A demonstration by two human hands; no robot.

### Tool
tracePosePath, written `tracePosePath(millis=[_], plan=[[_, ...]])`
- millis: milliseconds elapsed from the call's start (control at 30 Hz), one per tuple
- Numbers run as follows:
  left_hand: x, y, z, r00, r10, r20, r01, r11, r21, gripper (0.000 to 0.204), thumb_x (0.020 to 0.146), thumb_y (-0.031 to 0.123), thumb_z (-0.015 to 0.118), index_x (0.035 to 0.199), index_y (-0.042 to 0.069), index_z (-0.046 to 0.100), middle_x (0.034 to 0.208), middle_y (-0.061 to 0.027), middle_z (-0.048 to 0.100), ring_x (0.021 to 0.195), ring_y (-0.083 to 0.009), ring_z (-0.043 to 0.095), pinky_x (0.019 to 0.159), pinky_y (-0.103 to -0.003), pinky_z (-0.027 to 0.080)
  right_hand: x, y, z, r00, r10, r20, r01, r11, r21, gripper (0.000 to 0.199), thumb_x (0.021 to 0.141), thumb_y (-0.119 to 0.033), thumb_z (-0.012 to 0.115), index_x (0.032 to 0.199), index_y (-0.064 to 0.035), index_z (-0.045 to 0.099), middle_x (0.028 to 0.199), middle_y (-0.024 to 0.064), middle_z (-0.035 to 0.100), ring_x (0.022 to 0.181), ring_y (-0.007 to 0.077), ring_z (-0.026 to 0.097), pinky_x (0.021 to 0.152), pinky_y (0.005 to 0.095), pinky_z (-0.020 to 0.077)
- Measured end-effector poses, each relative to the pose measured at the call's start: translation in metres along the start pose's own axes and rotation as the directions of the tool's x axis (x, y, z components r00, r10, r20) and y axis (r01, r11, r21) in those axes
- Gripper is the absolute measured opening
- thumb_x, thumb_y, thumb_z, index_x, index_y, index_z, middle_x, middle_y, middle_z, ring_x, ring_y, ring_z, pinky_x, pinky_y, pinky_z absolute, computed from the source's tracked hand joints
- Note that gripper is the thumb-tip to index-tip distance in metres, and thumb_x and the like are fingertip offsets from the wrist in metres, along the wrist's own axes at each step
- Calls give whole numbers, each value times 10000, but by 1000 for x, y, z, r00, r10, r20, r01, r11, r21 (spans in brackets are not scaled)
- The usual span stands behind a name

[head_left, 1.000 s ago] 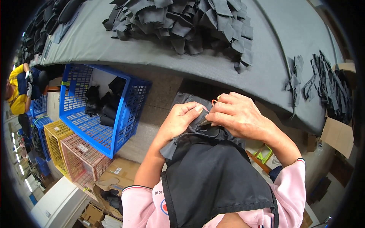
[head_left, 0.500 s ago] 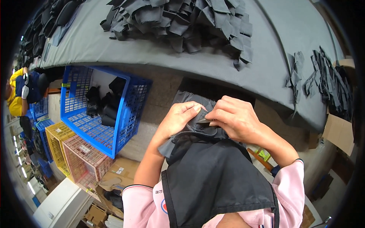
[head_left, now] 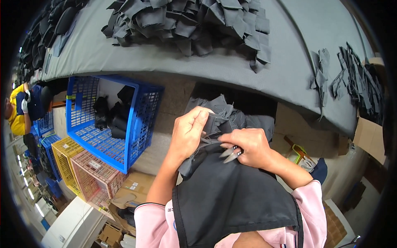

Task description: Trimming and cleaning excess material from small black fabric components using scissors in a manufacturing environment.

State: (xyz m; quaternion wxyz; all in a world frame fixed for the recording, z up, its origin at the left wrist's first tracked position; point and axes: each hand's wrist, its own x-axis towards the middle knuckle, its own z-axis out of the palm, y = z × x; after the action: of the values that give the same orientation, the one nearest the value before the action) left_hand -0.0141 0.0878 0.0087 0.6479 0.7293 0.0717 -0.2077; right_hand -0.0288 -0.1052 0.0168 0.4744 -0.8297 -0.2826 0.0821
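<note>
Both hands (head_left: pixel 219 140) pinching dark fabric (head_left: pixel 231 120), seemingly.

Snipper blades (head_left: pixel 209 140) partly hidden between hands; cloth pile (head_left: pixel 190 20) cut off above.

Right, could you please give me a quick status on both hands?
Left hand pinching dark fabric piece. Right hand gripping thread snips. Nothing in the way.

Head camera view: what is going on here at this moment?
A person in pink sleeves and a black apron works over their lap. The left hand pinches up a small dark fabric piece, and the right hand holds small metal snips beside it. More dark pieces lie heaped on the grey table, and a blue crate stands to the left.
</note>
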Motion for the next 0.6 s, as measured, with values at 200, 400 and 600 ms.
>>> tracePosePath(millis=[200,400,600], plan=[[7,1,13,995,80,-67,-84,994,-74,279,950,237,462,912,5,612,685,0,558,617,-52,486,556,-233,444,-3,4,-6,994,-9,-109,7,1000,-18,390,526,54,654,896,-70,633,630,21,585,548,186,589,490,290,465],[-10,5,-9,958,202,-204,-179,975,130,207,902,191,514,872,6,603,726,-137,594,638,-160,533,620,-304,450,17,-14,8,995,26,-91,-9,982,186,222,724,-42,694,942,-36,655,762,121,655,594,244,623,543,295,473],[-4,0,4,963,189,-194,-156,973,170,292,938,254,460,888,-13,566,750,-129,592,692,-149,547,669,-310,450,13,3,7,985,157,-77,-136,965,224,70,767,19,618,833,0,630,626,93,597,533,121,566,512,232,434]])
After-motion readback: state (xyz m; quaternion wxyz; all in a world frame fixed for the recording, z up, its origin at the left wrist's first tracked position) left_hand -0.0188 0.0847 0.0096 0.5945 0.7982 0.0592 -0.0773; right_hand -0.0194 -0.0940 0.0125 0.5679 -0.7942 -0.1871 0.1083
